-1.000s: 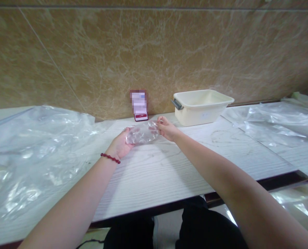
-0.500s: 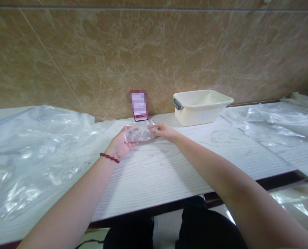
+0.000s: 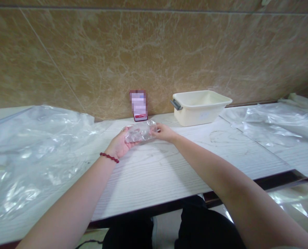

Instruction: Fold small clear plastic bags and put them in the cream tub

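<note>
Both hands meet at one crinkled clear plastic packet (image 3: pixel 140 133) held above the white tabletop (image 3: pixel 148 180): the left hand (image 3: pixel 121 143), a red bead bracelet (image 3: pixel 109 157) at its wrist, cradles the left end with thumb over it, and the right hand (image 3: pixel 165 132) pinches the right end. Whether anything lies inside is too unclear to tell. Just beyond, on the far side, a phone (image 3: pixel 138 107) leans on the marbled wall (image 3: pixel 154 58); a cream bin (image 3: pixel 192 117) stands to the far right, and loose plastic sheeting (image 3: pixel 47 148) spreads to the left. Thin film like this could slip, since it looks slick and the left grip is loose; a hard tug by the right fingers might tear or stretch its edge, and a forward nudge could topple the phone. Compared with a second ago, the right fingers, then curled up at the packet's end, now lie lower and further over it; the left hand has hardly shifted.
</note>
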Demonstrator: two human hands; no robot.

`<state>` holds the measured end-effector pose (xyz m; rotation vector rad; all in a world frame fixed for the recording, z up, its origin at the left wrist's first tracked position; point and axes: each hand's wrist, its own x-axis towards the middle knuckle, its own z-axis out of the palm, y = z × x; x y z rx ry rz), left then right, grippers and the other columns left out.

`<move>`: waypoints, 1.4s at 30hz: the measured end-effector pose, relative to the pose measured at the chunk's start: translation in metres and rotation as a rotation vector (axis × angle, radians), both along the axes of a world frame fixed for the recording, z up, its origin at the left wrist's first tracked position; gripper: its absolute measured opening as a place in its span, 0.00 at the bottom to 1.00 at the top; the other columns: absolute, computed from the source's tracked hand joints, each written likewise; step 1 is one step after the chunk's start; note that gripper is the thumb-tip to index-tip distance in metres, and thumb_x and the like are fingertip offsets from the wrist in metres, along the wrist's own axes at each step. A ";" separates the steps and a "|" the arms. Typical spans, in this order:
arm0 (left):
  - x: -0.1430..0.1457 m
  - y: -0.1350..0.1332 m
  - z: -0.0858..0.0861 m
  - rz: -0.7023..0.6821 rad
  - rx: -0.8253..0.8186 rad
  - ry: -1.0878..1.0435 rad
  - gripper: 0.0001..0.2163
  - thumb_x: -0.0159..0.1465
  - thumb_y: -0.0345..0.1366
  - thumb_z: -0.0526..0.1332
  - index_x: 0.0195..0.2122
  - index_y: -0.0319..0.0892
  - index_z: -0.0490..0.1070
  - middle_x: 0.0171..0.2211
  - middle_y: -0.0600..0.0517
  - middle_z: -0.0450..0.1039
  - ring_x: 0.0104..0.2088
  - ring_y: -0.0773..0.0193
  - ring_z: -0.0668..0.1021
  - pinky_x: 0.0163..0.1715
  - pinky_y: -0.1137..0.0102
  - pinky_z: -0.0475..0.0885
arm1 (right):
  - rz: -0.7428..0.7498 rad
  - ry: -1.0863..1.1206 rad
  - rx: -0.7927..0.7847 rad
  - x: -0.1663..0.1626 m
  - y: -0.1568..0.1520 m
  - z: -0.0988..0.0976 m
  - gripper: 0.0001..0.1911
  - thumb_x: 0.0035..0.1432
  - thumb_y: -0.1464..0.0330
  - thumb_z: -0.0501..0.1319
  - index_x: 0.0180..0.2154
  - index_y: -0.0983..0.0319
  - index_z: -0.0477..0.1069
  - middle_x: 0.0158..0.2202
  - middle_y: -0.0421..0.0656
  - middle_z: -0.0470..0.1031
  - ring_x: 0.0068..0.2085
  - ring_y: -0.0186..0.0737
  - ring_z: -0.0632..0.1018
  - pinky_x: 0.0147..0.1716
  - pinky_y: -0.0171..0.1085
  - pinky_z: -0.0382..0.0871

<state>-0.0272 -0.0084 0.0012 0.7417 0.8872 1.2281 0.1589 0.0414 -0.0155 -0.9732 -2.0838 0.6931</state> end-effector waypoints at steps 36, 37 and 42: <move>-0.003 0.012 -0.024 0.351 0.168 0.473 0.15 0.52 0.48 0.54 0.27 0.40 0.64 0.21 0.54 0.64 0.20 0.70 0.67 0.15 0.77 0.61 | 0.000 0.184 -0.218 -0.010 0.001 -0.017 0.12 0.45 0.63 0.56 0.28 0.66 0.68 0.24 0.40 0.69 0.23 0.27 0.67 0.23 0.28 0.59; -0.003 0.011 -0.024 0.356 0.161 0.487 0.15 0.52 0.48 0.54 0.26 0.40 0.64 0.20 0.55 0.63 0.19 0.71 0.66 0.14 0.77 0.60 | 0.001 0.191 -0.227 -0.010 0.000 -0.016 0.11 0.45 0.64 0.57 0.28 0.66 0.68 0.24 0.40 0.69 0.23 0.27 0.67 0.23 0.28 0.60; -0.003 0.008 -0.021 0.384 0.165 0.559 0.13 0.53 0.47 0.53 0.23 0.40 0.61 0.18 0.56 0.59 0.16 0.72 0.63 0.11 0.77 0.57 | 0.020 0.206 -0.274 -0.012 -0.006 -0.008 0.07 0.44 0.68 0.58 0.26 0.66 0.67 0.24 0.40 0.71 0.24 0.28 0.69 0.23 0.28 0.60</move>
